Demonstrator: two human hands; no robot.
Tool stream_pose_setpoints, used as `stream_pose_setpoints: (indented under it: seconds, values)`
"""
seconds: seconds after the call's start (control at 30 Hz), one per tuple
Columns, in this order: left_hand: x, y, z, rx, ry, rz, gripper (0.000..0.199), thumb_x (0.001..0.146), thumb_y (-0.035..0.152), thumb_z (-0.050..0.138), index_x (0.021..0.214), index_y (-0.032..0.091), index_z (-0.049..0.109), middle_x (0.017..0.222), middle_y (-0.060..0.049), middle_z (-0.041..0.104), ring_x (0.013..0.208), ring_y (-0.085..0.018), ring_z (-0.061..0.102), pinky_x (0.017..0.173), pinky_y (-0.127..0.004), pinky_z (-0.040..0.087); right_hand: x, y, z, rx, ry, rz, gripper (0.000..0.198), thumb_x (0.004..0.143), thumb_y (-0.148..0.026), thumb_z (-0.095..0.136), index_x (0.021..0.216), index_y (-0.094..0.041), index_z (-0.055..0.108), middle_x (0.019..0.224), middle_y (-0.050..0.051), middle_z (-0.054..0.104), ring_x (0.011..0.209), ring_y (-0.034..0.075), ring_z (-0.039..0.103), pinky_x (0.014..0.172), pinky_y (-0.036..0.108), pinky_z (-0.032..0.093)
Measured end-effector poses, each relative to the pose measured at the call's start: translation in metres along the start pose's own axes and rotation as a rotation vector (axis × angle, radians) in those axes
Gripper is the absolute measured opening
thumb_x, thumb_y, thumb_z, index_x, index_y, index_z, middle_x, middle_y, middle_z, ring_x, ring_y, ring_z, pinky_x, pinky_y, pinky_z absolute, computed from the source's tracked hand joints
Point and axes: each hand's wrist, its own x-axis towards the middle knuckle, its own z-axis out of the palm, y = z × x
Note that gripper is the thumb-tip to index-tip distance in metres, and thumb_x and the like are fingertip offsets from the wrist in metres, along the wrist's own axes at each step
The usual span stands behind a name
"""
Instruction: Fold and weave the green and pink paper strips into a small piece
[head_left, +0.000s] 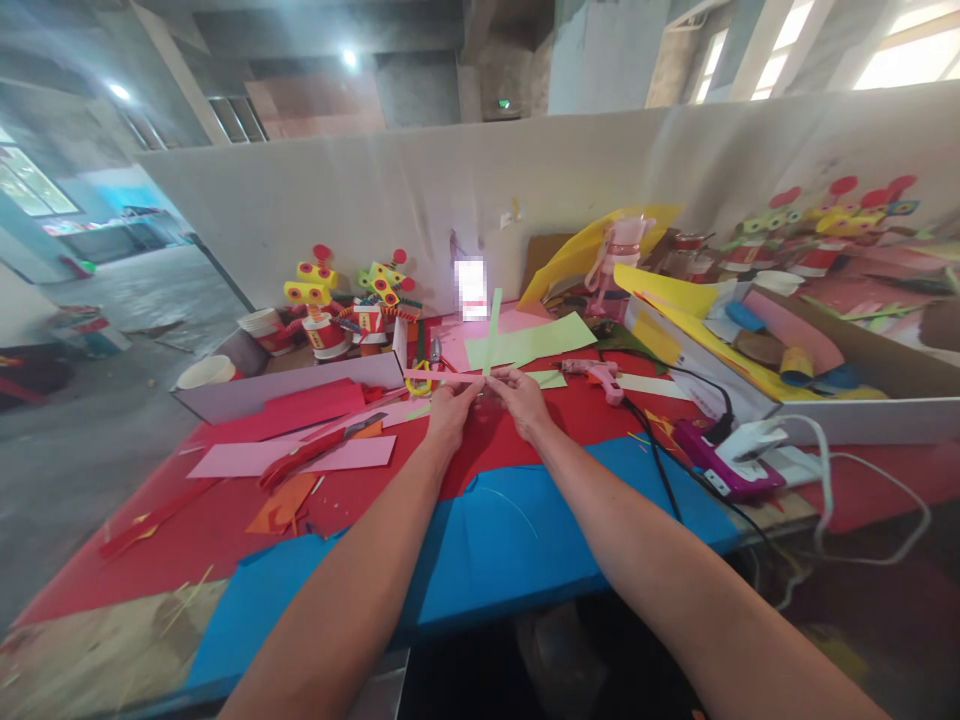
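Two grips, left hand [452, 408] and right hand [523, 400], together pinch one pink strip [444, 376] and one green strip [493, 335] between the near and far edges of the red-covered counter [480, 445], in a concrete room [420, 90].

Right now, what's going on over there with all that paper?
A person's left hand and right hand pinch a pink strip and a green strip where they meet. I can't tell whether they're stuck together. A glue gun lies to the right, and a green sheet lies behind the hands.
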Motion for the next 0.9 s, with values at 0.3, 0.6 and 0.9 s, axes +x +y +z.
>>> stream_pose_setpoints:
  seconds: [0.3,0.6,0.9]
  values:
    - [0.004,0.004,-0.009,0.242,0.108,0.049,0.027,0.056,0.037,0.083,0.058,0.015,0.067,0.054,0.0,0.062,0.049,-0.011,0.049,0.049,-0.023,0.037,-0.003,-0.001,-0.002,0.078,-0.082,0.116,0.04,0.052,-0.041,0.087,0.07,-0.018,0.059,0.065,-0.002,0.065,0.063,0.012,0.063,0.071,0.03,0.057]
    - [0.003,0.002,-0.007,0.166,0.044,0.049,0.031,0.06,0.043,0.08,0.061,0.016,0.065,0.056,0.001,0.061,0.049,-0.011,0.05,0.049,-0.023,0.039,-0.006,0.003,0.004,0.043,0.041,0.052,0.039,0.053,-0.042,0.086,0.068,-0.019,0.058,0.062,-0.001,0.066,0.063,0.015,0.066,0.071,0.034,0.058]
    - [0.0,0.003,-0.005,0.181,0.059,0.088,0.03,0.06,0.042,0.08,0.064,0.015,0.067,0.058,0.002,0.06,0.052,-0.009,0.049,0.051,-0.022,0.038,-0.005,0.003,0.005,0.052,0.032,0.031,0.042,0.051,-0.046,0.085,0.068,-0.02,0.057,0.062,-0.001,0.066,0.063,0.017,0.066,0.07,0.036,0.058]
